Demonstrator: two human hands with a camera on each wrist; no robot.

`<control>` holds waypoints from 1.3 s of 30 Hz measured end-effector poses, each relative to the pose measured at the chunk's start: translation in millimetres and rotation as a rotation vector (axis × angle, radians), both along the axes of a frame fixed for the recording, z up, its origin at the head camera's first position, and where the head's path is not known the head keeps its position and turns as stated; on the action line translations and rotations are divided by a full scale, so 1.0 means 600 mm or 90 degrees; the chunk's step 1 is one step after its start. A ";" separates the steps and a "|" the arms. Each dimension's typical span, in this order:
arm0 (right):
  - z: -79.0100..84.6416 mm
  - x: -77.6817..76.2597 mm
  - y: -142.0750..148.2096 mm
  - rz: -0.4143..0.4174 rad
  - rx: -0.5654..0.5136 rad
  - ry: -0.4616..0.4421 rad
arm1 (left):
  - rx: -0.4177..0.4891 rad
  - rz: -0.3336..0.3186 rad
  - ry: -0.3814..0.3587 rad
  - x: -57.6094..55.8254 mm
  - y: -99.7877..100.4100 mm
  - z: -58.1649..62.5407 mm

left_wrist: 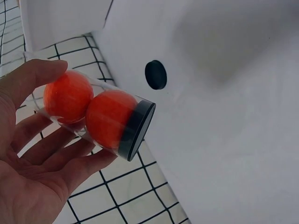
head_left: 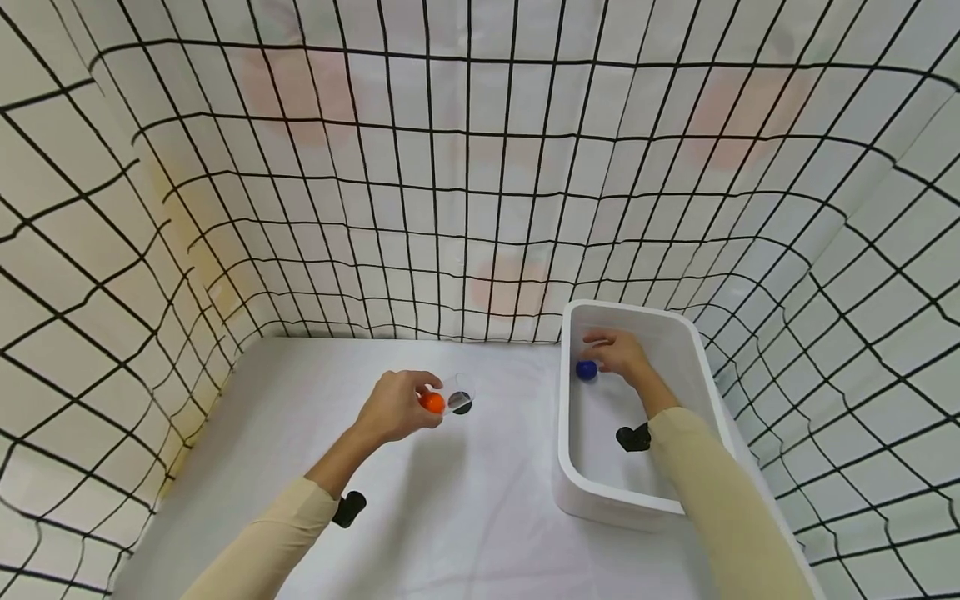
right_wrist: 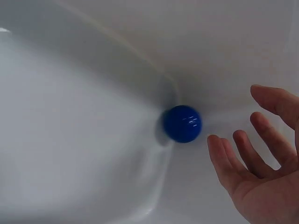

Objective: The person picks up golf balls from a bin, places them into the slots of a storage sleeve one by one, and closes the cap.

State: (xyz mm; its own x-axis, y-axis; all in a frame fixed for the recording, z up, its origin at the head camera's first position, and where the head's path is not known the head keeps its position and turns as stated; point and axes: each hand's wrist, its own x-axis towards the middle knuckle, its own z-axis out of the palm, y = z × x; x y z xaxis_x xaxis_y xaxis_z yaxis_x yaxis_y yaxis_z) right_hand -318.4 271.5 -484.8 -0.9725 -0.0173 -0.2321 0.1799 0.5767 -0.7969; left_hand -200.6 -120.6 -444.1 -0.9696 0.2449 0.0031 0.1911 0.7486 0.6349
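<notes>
My left hand (head_left: pixel 393 406) grips a clear tube (head_left: pixel 461 383) tilted above the table, thumb on one side and fingers around the other. Two orange balls (left_wrist: pixel 112 119) lie one behind the other inside it, and a black cap (left_wrist: pixel 138 130) covers one end. A loose black lid (left_wrist: pixel 156 74) lies flat on the table beyond the tube. Inside the white bin, my right hand (head_left: pixel 617 352) has its fingers spread and slightly bent, holding nothing. A glossy blue ball (right_wrist: pixel 182 123) rests in the bin's corner, a small gap from the fingertips in the right wrist view.
The white bin (head_left: pixel 566 450) stands on the right of the white-covered table (head_left: pixel 495 517), its raised rim around the right forearm. Black netting (head_left: pixel 468 196) encloses the back and both sides. A black wrist device (head_left: pixel 633 437) sits on each arm.
</notes>
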 end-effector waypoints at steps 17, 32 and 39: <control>-0.045 -0.007 0.014 -0.016 0.031 -0.046 | -0.010 0.003 0.014 0.000 -0.007 -0.008; -0.063 -0.002 0.017 -0.041 0.012 -0.074 | -0.017 0.009 0.014 0.002 -0.009 0.000; -0.077 -0.006 0.019 -0.024 0.012 -0.084 | -0.017 0.009 0.012 0.004 -0.010 -0.001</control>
State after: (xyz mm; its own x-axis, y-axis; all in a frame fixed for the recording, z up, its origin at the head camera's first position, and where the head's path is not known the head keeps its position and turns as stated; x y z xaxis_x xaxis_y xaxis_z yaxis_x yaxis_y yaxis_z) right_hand -322.1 282.7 -531.0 -0.9334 0.0240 -0.3580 0.3041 0.5826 -0.7538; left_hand -198.4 -126.4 -444.5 -0.9728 0.2312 0.0150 0.1920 0.7682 0.6107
